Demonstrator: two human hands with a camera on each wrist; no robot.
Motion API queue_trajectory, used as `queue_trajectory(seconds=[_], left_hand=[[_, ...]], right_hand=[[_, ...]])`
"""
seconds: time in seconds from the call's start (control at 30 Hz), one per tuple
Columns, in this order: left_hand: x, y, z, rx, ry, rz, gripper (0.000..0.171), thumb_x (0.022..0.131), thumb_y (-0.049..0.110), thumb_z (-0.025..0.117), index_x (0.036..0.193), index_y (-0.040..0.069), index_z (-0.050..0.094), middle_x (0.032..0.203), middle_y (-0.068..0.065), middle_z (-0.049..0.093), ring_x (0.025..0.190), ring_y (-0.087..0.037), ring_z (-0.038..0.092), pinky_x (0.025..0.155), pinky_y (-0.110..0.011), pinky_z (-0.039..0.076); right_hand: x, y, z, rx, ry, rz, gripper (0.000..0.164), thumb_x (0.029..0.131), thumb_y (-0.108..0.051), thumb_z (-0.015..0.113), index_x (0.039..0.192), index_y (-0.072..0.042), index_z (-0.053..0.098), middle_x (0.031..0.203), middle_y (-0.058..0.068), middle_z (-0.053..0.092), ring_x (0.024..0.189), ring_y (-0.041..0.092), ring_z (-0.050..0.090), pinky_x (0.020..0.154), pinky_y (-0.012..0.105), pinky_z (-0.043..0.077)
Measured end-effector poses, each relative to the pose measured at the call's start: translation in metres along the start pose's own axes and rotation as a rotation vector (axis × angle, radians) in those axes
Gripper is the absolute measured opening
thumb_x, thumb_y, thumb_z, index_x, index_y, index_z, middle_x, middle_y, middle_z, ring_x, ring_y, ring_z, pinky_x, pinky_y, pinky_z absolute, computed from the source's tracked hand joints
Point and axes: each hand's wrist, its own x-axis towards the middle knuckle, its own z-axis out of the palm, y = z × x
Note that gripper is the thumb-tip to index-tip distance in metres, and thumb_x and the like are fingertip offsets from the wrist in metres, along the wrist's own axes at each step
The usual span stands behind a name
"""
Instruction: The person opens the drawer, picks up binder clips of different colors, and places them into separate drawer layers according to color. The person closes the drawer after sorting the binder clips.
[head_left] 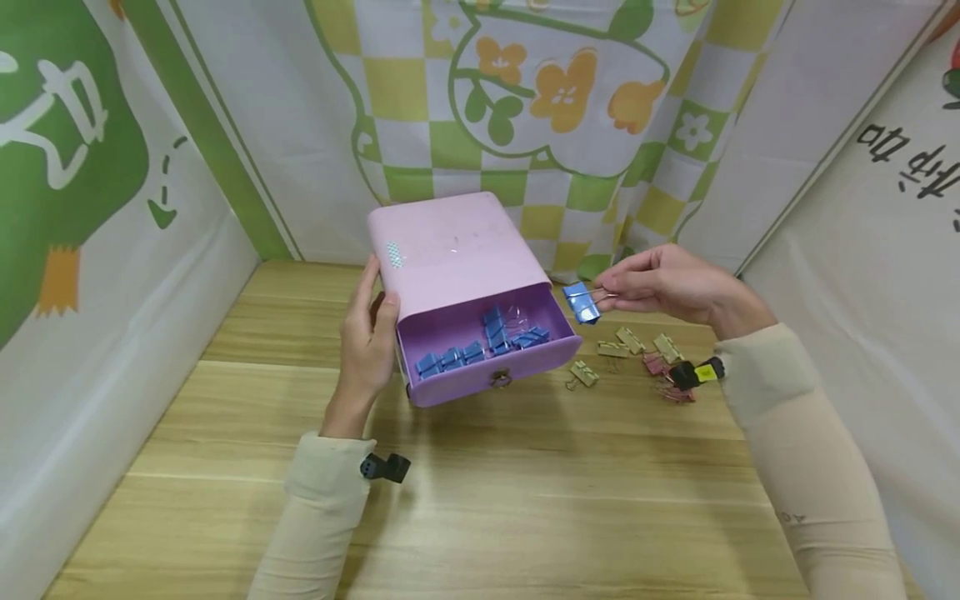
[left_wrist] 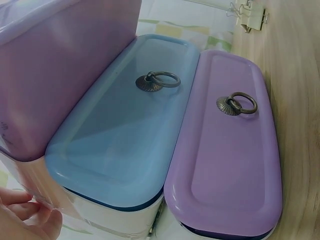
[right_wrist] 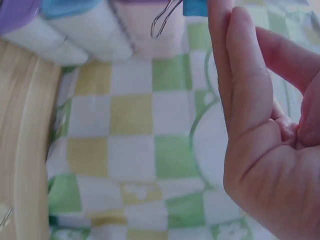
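Note:
My right hand (head_left: 671, 287) pinches a blue binder clip (head_left: 581, 303) by its wire handles, in the air just right of the open drawer. In the right wrist view, part of that blue clip (right_wrist: 195, 7) shows at the top edge. My left hand (head_left: 366, 343) rests against the left side of a small pink drawer cabinet (head_left: 457, 242), fingers along its side and thumb near the front edge. The cabinet's top purple drawer (head_left: 465, 385) is pulled out. Several blue binder clips (head_left: 495, 332) lie in it, some in a row along the front.
Below the pulled-out drawer, a blue drawer (left_wrist: 125, 120) and another purple drawer (left_wrist: 230, 160) are closed, each with a ring pull. Yellow binder clips (head_left: 583, 373) and pink binder clips (head_left: 656, 363) lie on the wooden table (head_left: 525, 517) at the right. A checked curtain (head_left: 480, 133) hangs behind.

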Motion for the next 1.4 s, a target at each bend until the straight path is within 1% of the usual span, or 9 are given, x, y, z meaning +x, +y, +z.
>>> queue_trajectory(seconds=[0.17,0.33,0.43,0.6,0.77,0.87,1.13,1.27,1.4], left_hand=[[0.000,0.001,0.000,0.005,0.003,-0.005,0.064,0.111,0.038,0.045,0.169,0.019,0.027,0.177,-0.006,0.023,0.158,-0.029,0.036,0.128,-0.051,0.039],[0.000,0.000,0.001,-0.005,0.007,0.011,0.064,0.110,0.035,0.045,0.169,0.017,0.028,0.177,-0.008,0.024,0.159,-0.029,0.034,0.129,-0.051,0.037],[0.000,0.000,0.001,-0.008,0.008,0.009,0.063,0.110,0.035,0.046,0.168,0.017,0.028,0.177,-0.007,0.024,0.158,-0.031,0.036,0.128,-0.052,0.038],[0.000,0.000,0.001,-0.002,0.007,-0.005,0.064,0.110,0.037,0.046,0.169,0.017,0.028,0.177,-0.004,0.024,0.157,-0.032,0.037,0.128,-0.051,0.039],[0.000,0.000,0.001,-0.009,0.005,-0.011,0.065,0.110,0.038,0.046,0.169,0.018,0.027,0.177,-0.005,0.023,0.156,-0.035,0.038,0.127,-0.052,0.039],[0.000,0.000,0.001,-0.010,0.003,-0.005,0.065,0.110,0.037,0.046,0.169,0.017,0.027,0.177,-0.006,0.023,0.158,-0.033,0.036,0.129,-0.051,0.038],[0.000,0.001,0.001,-0.009,0.005,0.006,0.064,0.110,0.037,0.046,0.168,0.016,0.028,0.177,-0.006,0.024,0.159,-0.025,0.032,0.130,-0.048,0.037],[0.000,0.000,0.000,-0.009,0.002,0.015,0.064,0.110,0.035,0.045,0.168,0.016,0.028,0.177,-0.007,0.024,0.161,-0.024,0.030,0.130,-0.051,0.035],[0.000,-0.001,0.000,-0.011,0.002,0.011,0.064,0.110,0.035,0.045,0.169,0.016,0.027,0.177,-0.005,0.024,0.160,-0.026,0.032,0.130,-0.051,0.036]], right_hand=[[0.003,-0.013,0.020,-0.054,-0.015,-0.027,0.025,0.105,-0.007,0.062,0.123,0.006,0.074,0.113,0.013,0.081,0.103,0.022,0.079,0.101,0.032,0.062],[0.009,-0.020,0.036,-0.067,-0.014,-0.021,0.035,0.105,-0.004,0.061,0.134,0.015,0.064,0.118,0.019,0.079,0.105,0.025,0.079,0.099,0.033,0.063],[0.013,-0.023,0.044,-0.075,-0.009,-0.009,0.038,0.105,-0.005,0.062,0.137,0.015,0.061,0.120,0.021,0.078,0.104,0.025,0.080,0.097,0.033,0.064],[0.019,-0.027,0.054,-0.074,0.014,0.007,0.036,0.105,-0.007,0.063,0.134,0.014,0.064,0.120,0.022,0.078,0.102,0.026,0.080,0.094,0.033,0.065],[0.024,-0.030,0.063,-0.105,0.013,0.011,0.033,0.103,-0.006,0.065,0.131,0.012,0.067,0.118,0.022,0.078,0.101,0.025,0.080,0.097,0.036,0.063],[0.027,-0.030,0.069,-0.122,0.012,0.014,0.032,0.103,-0.005,0.065,0.130,0.012,0.068,0.115,0.021,0.079,0.100,0.024,0.081,0.098,0.038,0.063],[0.036,-0.023,0.084,-0.118,-0.006,0.021,0.030,0.101,0.000,0.066,0.128,0.014,0.069,0.110,0.023,0.079,0.095,0.023,0.081,0.093,0.035,0.065],[0.040,-0.018,0.088,-0.112,-0.026,0.016,0.030,0.101,0.002,0.064,0.129,0.014,0.067,0.110,0.023,0.080,0.095,0.022,0.081,0.093,0.034,0.065],[0.043,-0.014,0.090,-0.114,-0.016,0.018,0.029,0.101,0.002,0.064,0.128,0.013,0.068,0.109,0.022,0.080,0.096,0.022,0.081,0.093,0.035,0.065]])
